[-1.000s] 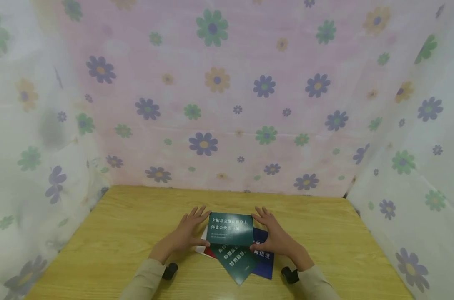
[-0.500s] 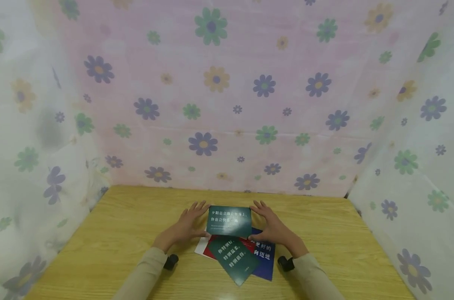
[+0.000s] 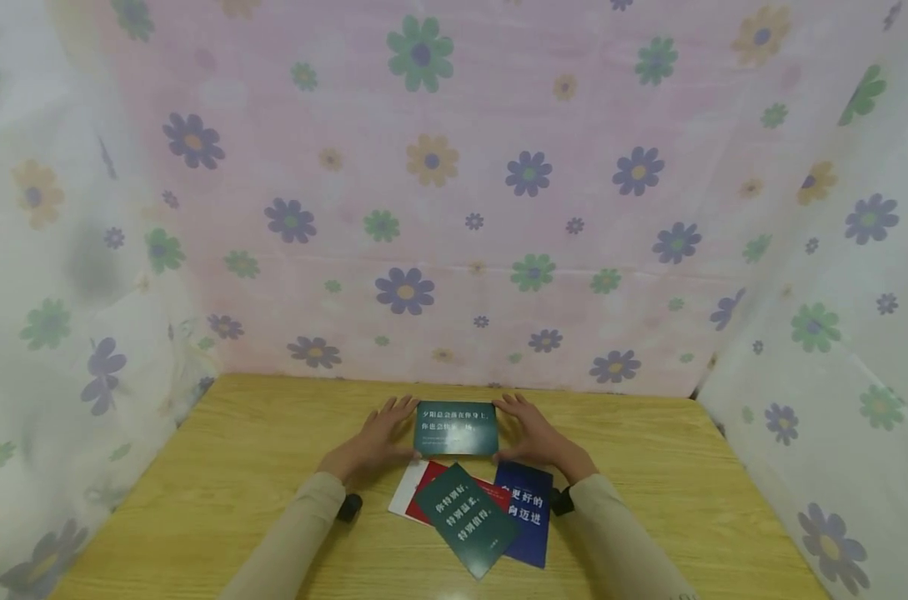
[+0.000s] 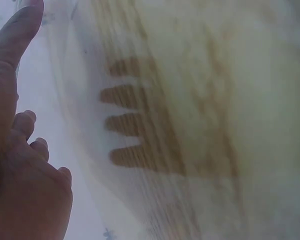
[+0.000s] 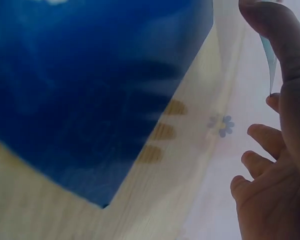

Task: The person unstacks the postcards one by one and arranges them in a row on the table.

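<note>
A dark green card (image 3: 456, 442) with two lines of white writing is held upright-reading between both hands. My left hand (image 3: 369, 440) grips its left side, index finger at the top corner and thumb at the lower one. Mirroring this, my right hand (image 3: 538, 433) grips the right side. In the right wrist view a thin sliver of the card (image 5: 270, 62) shows between thumb and index finger, while the other fingers spread free. Nearer the body lie a second green card (image 3: 469, 533), a red card (image 3: 418, 493), a white card (image 3: 403, 493) and a blue card (image 3: 530, 533), overlapping.
The yellow wood-grain table (image 3: 273, 433) carries the fanned cards near its middle. A flower-patterned curtain (image 3: 469, 192) closes off the back and both sides. Black wrist straps with camera pods (image 3: 350, 507) sit at the sleeves.
Both hands have carried the green card away from the body, off the pile. The red, white and blue cards beneath show more fully now; the pile itself stays about where it was.
</note>
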Demonstrator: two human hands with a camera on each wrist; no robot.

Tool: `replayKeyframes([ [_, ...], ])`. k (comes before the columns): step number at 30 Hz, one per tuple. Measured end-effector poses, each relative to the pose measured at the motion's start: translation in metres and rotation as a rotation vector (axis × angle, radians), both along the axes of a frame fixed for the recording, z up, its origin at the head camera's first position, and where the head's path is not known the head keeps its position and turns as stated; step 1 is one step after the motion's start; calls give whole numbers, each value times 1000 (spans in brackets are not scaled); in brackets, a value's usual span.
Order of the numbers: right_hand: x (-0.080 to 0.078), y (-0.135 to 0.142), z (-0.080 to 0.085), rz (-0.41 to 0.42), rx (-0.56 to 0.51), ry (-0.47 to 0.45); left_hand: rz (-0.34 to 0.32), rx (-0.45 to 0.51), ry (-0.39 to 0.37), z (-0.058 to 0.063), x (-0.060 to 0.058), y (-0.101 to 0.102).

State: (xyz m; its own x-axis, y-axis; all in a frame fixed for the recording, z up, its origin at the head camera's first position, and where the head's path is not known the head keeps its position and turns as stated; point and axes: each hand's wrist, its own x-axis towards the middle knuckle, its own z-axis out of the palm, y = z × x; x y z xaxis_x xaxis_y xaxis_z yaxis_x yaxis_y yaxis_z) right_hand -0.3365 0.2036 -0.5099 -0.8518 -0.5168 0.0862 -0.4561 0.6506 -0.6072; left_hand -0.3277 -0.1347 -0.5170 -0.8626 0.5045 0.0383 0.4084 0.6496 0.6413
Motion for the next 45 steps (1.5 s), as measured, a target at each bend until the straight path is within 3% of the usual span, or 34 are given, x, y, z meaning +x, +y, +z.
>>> replayKeyframes([
  [8,-23,-1,-8,-25,49,-48,17,-10,-56,1,-16,1],
  [17,-30,-1,-9,-41,78,-62,51,-109,-126,-2,-28,6],
  [27,-43,4,-10,-39,57,-63,-15,-165,-77,9,-44,15],
  [32,-48,5,-14,-62,66,-92,7,-183,-86,13,-47,17],
  [39,-45,1,-11,-40,231,-124,-9,-298,-64,13,-45,16],
  [45,-50,4,-17,18,380,-110,-45,-325,-22,8,-48,15],
])
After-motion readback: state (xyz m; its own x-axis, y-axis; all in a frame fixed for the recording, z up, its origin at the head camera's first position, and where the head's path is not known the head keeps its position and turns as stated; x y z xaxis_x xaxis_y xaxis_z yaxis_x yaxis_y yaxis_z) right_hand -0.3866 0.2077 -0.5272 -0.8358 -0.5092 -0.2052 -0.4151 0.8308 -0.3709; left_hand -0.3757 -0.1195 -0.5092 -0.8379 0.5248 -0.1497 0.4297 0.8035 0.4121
